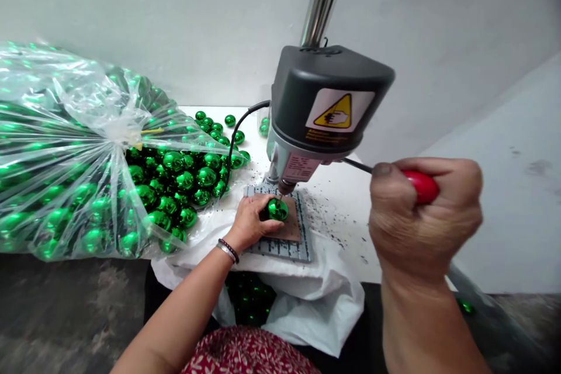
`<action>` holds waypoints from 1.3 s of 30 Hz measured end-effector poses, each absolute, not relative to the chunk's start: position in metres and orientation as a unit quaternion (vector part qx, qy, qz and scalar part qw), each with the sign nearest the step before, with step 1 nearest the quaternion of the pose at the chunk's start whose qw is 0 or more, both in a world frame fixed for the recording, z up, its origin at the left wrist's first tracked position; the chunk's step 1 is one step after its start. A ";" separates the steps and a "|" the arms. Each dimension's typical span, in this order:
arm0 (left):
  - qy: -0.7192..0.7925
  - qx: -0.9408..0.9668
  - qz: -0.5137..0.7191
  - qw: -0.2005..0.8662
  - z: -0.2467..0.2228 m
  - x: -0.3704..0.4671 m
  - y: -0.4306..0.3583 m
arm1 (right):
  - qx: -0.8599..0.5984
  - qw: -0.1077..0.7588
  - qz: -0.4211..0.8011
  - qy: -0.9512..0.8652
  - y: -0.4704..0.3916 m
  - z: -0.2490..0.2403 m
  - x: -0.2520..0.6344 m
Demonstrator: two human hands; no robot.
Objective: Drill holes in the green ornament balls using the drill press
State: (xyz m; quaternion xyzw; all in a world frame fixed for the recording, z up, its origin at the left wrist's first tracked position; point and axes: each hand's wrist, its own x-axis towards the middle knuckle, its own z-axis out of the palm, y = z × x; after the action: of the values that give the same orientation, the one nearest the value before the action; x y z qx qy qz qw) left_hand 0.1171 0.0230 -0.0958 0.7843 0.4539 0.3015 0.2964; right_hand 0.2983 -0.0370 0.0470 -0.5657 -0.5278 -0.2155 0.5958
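A shiny green ball (278,209) rests on a brown board (293,225) over the grey metal base (305,252) of a drill press (284,123). My left hand (254,219) holds the ball from its left side, thumb in front and fingers behind. The chuck (287,187) is directly above the ball, its thin bit at the ball's top; whether they touch is hard to tell. My right hand (427,210) is closed around the red knob (423,187) of the press's lever, right of the machine.
Many green balls (205,177) lie loose on the white table (346,204) beside a large clear plastic bag (65,158) of them. A black cable (232,146) loops left of the press. Below the table edge, a white sack (307,315) contains green balls. Dark chips surround the base.
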 end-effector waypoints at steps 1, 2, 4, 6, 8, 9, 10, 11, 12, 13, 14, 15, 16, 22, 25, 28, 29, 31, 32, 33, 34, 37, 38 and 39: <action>0.458 0.783 0.298 0.297 -0.095 0.117 0.023 | -0.571 0.596 -0.217 -0.521 -0.037 0.044 0.299; 0.461 0.782 0.295 0.298 -0.095 0.117 0.022 | -0.578 0.597 -0.218 -0.512 -0.037 0.042 0.300; 0.464 0.781 0.289 0.301 -0.094 0.117 0.022 | -0.587 0.600 -0.220 -0.496 -0.038 0.038 0.301; 0.463 0.781 0.286 0.307 -0.094 0.117 0.022 | -0.590 0.602 -0.225 -0.489 -0.039 0.034 0.302; 0.460 0.781 0.285 0.312 -0.093 0.117 0.022 | -0.587 0.602 -0.230 -0.489 -0.040 0.031 0.302; 0.459 0.782 0.283 0.313 -0.093 0.117 0.022 | -0.586 0.604 -0.231 -0.489 -0.041 0.029 0.302; 0.459 0.782 0.282 0.314 -0.093 0.117 0.022 | -0.584 0.605 -0.232 -0.488 -0.041 0.027 0.301; 0.460 0.782 0.280 0.314 -0.093 0.117 0.022 | -0.582 0.608 -0.233 -0.488 -0.041 0.024 0.301; 0.460 0.783 0.279 0.313 -0.092 0.117 0.022 | -0.578 0.612 -0.235 -0.486 -0.041 0.022 0.300; 0.459 0.783 0.278 0.313 -0.092 0.116 0.022 | -0.572 0.616 -0.238 -0.487 -0.041 0.018 0.300; 0.459 0.784 0.279 0.312 -0.092 0.116 0.022 | -0.564 0.619 -0.240 -0.491 -0.041 0.015 0.300; 0.459 0.784 0.279 0.311 -0.092 0.116 0.022 | -0.555 0.622 -0.240 -0.497 -0.041 0.011 0.299; 0.460 0.784 0.278 0.310 -0.092 0.116 0.022 | -0.546 0.625 -0.238 -0.504 -0.041 0.008 0.299; 0.462 0.785 0.271 0.310 -0.094 0.116 0.024 | -0.520 0.647 -0.223 -0.511 -0.039 -0.002 0.294; 0.457 0.788 0.274 0.309 -0.095 0.116 0.025 | -0.513 0.656 -0.213 -0.511 -0.039 -0.003 0.291; 0.457 0.788 0.274 0.309 -0.096 0.116 0.025 | -0.511 0.658 -0.200 -0.516 -0.042 -0.007 0.286; 0.457 0.787 0.274 0.310 -0.096 0.116 0.025 | -0.512 0.655 -0.193 -0.521 -0.043 -0.008 0.285; 0.458 0.785 0.277 0.313 -0.096 0.116 0.025 | -0.516 0.649 -0.180 -0.528 -0.045 -0.008 0.283; 0.458 0.783 0.279 0.314 -0.095 0.116 0.024 | -0.520 0.649 -0.178 -0.526 -0.045 -0.005 0.283; 0.458 0.782 0.282 0.314 -0.095 0.116 0.024 | -0.526 0.651 -0.180 -0.517 -0.044 0.001 0.284; 0.459 0.780 0.286 0.313 -0.094 0.117 0.024 | -0.532 0.654 -0.186 -0.505 -0.042 0.009 0.285; 0.457 0.774 0.305 0.314 -0.093 0.118 0.023 | -0.572 0.640 -0.171 -0.484 -0.031 0.048 0.290; 0.453 0.772 0.313 0.318 -0.092 0.117 0.022 | -0.600 0.625 -0.131 -0.482 -0.027 0.062 0.292; 0.449 0.769 0.320 0.324 -0.091 0.116 0.020 | -0.625 0.613 -0.100 -0.474 -0.022 0.075 0.293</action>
State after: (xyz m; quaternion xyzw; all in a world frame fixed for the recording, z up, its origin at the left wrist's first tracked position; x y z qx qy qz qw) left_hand 0.1163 0.0201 -0.0913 0.7688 0.4489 0.3196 0.3243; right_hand 0.2932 -0.0223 0.0748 -0.6248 -0.4735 -0.0998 0.6127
